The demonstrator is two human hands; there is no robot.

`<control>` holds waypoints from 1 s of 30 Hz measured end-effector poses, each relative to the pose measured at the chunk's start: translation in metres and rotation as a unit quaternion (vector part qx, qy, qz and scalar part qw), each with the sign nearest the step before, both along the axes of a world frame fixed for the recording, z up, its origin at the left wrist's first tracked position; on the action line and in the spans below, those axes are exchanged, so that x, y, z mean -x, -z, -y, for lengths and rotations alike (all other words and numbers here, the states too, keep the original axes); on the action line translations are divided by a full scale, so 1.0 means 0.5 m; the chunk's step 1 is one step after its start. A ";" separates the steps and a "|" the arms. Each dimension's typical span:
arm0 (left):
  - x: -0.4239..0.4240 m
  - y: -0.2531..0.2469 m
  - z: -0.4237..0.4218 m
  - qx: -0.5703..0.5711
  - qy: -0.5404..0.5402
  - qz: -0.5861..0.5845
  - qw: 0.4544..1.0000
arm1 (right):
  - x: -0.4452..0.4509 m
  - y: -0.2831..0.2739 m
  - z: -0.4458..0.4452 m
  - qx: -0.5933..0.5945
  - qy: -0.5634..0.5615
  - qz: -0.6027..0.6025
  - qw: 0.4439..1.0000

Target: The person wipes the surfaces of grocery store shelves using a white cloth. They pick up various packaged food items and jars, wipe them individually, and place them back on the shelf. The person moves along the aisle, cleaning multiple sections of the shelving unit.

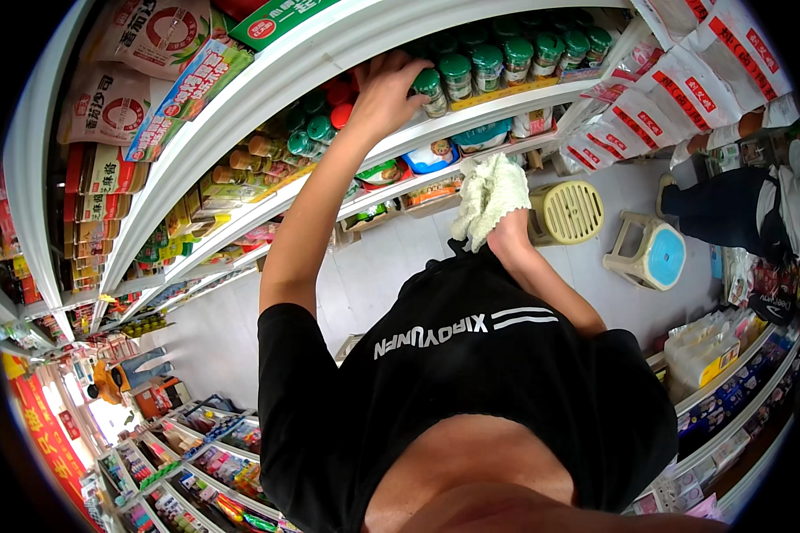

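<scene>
My left hand [385, 100] reaches over the upper white shelf, its thumb and forefinger around the near side of a small glass spice jar with a green cap [430, 90]. To the right of it stand rows of similar green-capped jars [487, 66]. Red-capped jars [340, 106] are partly hidden behind my left wrist. Lower and to the right, my right hand [507, 233] holds a crumpled pale green cloth [493, 193], which covers most of its fingers.
Cork-topped bottles [243, 163] line the shelf further left. Packaged foods fill the shelf below. A yellowish plastic stool [573, 212] and a blue-topped stool [664, 255] stand on the floor at right. Another person [727, 206] is at far right. White bags [653, 123] hang at upper right.
</scene>
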State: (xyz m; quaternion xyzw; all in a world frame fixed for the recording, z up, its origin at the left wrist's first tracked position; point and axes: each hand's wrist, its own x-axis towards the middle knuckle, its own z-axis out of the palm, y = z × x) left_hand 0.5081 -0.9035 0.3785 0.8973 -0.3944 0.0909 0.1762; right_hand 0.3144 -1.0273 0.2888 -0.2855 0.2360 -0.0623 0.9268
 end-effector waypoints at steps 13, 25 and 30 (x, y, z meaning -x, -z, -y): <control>-0.012 0.008 -0.004 0.008 0.031 -0.007 0.999 | -0.003 -0.006 -0.003 0.027 -0.003 0.004 1.000; -0.009 0.004 -0.008 0.007 0.034 0.004 0.999 | -0.007 -0.022 -0.009 0.017 0.003 -0.024 1.000; -0.022 0.014 -0.011 0.021 0.039 0.000 0.999 | -0.007 -0.005 -0.005 0.004 -0.021 -0.007 1.000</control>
